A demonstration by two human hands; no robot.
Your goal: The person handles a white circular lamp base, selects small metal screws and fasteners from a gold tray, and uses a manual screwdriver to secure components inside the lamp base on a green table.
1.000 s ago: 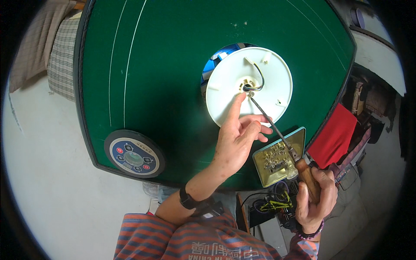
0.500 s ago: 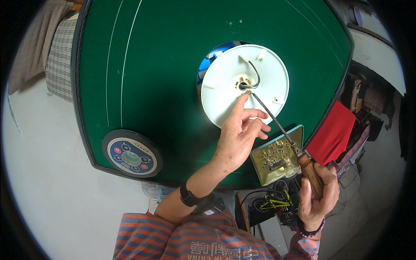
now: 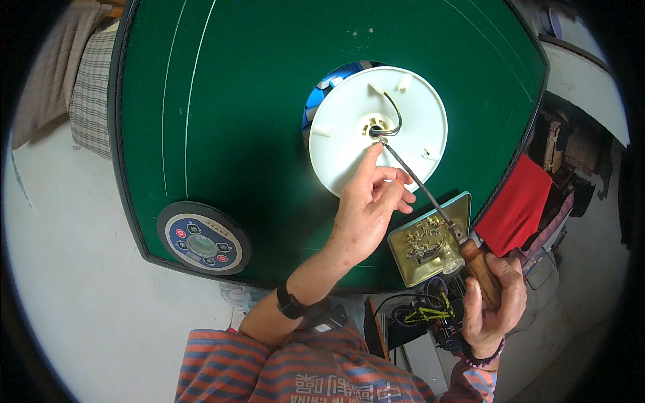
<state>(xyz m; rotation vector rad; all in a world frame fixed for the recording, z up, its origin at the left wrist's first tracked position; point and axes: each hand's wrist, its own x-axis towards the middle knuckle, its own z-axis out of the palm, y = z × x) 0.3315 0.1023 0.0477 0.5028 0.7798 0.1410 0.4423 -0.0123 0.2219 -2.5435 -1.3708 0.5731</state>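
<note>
While the right hand (image 3: 497,310) is closed firmly around the wooden handle of the screwdriver (image 3: 482,272), at the lower right of the frame, the left hand (image 3: 363,218) is near the centre with a loose shape. Its index finger is stretched out upward, and its thumb and the other fingers are half bent; I do not see anything held between them.

The white disc (image 3: 336,111) is in the upper middle of the frame, over a round opening in the green table (image 3: 248,114). The long shaft of the screwdriver goes up and to the left, and its tip is at a small metal piece (image 3: 383,140), just below the hole in the middle of the disc. The tip of the left index finger is beside this piece too, but whether it touches it I cannot tell. From the hole comes a dark wire (image 3: 398,113), which bends upward to a small pale plug (image 3: 377,87).

To the right of the left hand, under the shaft, there is an open tin (image 3: 458,209) with a heap of small metal parts (image 3: 424,240) in it. At the lower left of the green surface is a round panel (image 3: 201,246) with buttons. Something blue (image 3: 321,96) shows at the left edge of the disc, and a red cloth (image 3: 514,208) hangs at the right of the frame.
</note>
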